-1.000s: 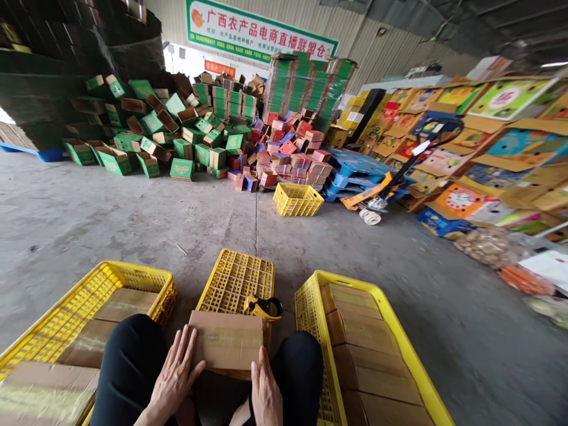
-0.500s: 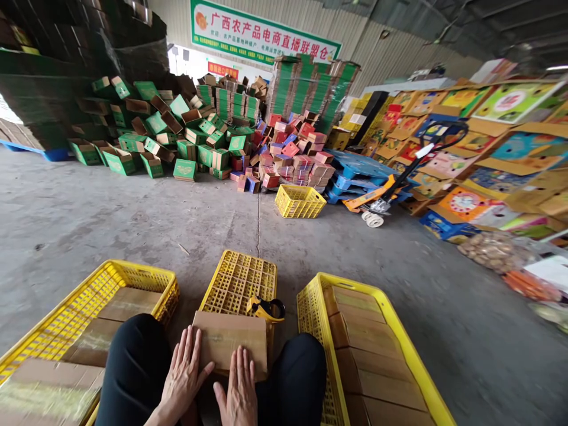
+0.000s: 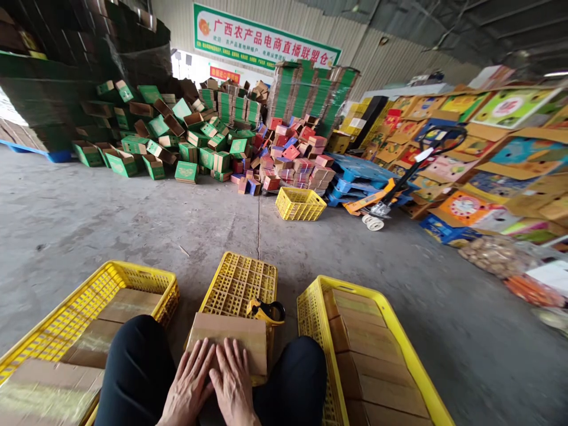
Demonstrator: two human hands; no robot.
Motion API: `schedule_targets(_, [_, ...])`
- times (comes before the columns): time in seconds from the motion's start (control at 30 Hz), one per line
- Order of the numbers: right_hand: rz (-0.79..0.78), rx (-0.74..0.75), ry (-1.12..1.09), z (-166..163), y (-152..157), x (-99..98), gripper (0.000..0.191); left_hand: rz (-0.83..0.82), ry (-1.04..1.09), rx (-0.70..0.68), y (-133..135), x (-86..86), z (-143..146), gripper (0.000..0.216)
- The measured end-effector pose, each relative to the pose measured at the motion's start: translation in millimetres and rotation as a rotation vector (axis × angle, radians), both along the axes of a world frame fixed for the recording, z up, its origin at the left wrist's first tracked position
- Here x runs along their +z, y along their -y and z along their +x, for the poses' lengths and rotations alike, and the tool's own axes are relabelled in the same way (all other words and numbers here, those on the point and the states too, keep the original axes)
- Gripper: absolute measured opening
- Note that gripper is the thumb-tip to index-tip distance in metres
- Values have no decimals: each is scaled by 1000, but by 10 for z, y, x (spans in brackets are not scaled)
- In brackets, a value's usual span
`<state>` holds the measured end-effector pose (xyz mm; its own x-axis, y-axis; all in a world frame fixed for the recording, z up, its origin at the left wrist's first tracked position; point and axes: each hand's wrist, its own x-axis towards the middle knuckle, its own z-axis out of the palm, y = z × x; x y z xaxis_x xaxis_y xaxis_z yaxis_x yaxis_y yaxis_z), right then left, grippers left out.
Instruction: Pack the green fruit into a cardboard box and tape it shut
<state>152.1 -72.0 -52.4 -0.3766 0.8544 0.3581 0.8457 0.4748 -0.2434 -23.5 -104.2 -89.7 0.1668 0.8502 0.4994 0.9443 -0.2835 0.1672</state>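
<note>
A small brown cardboard box [image 3: 239, 337] lies on an upturned yellow crate [image 3: 239, 284] between my knees. My left hand [image 3: 189, 384] and my right hand [image 3: 233, 384] rest side by side on the box's near part, fingers stretched flat, holding nothing. A yellow tape dispenser [image 3: 266, 310] sits on the crate just past the box's far right corner.
Yellow crates [image 3: 95, 284] [image 3: 399, 331] with brown boxes stand at my left and right. Across the concrete floor lie piles of green and red cartons [image 3: 186, 136], another yellow crate [image 3: 300, 204], blue pallets with a pallet jack [image 3: 377, 204], and colourful flat cartons [image 3: 488, 154] on the right.
My right hand slid left from the box's right edge to lie beside my left hand on the box. The view shifted slightly downward.
</note>
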Motion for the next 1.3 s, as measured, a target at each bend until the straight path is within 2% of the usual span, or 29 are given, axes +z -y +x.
schedule_targets(0.2, [108,-166,39,486,-99,-86,60,-65,17,116,66,75,-293,71])
schedule_targets(0.3, [169,-238,39,674,-214,-151,70,-53,47,128,61,73,-287,72])
schedule_targets(0.43, [145,-307,17,698,-377,-226,75,-8,94,136,-7,28,-220,73])
schedule_targets(0.6, [156,-336,32,543,-401,-307,84,47,169,85,-105,-35,-262,62])
schedule_targets(0.77, [170,-233,32,197,-261,-300,87,-41,276,72,-174,53,-318,48])
schedule_targets(0.9, [62,-151,-3,-189,-179,-255,80,-61,294,23,-216,110,-358,49])
schedule_targets(1.1, [-76,64,54,-619,-212,-154,71,37,330,77,-267,-104,-442,53])
schedule_targets(1.3, [-116,230,89,-857,-298,-7,76,-94,506,134,-334,-190,-355,51])
